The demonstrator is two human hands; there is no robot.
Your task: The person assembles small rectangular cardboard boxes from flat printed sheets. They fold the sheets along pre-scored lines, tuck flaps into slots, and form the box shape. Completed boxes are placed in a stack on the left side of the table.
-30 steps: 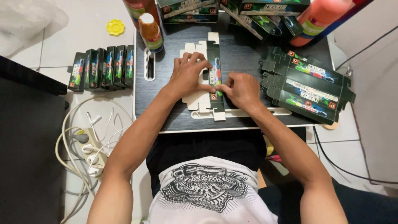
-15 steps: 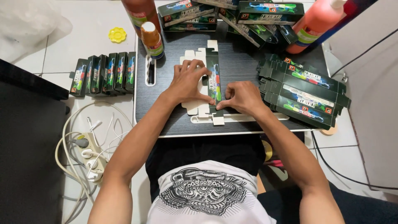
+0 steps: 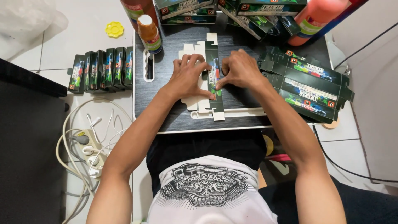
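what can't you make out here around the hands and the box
Head view only:
- Flat box: its middle is covered by the left hand and right hand.
- Fingertips: mostly curled under, so the grip is unclear.
- Orange bottle and brown bottle: tops cut off by the upper edge.
- Box stack: lower ones hidden by the upper ones.

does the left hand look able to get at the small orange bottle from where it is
Probably yes: the left hand presses the flat carton, and the small orange bottle stands just up-left of it on the dark table with nothing between them.
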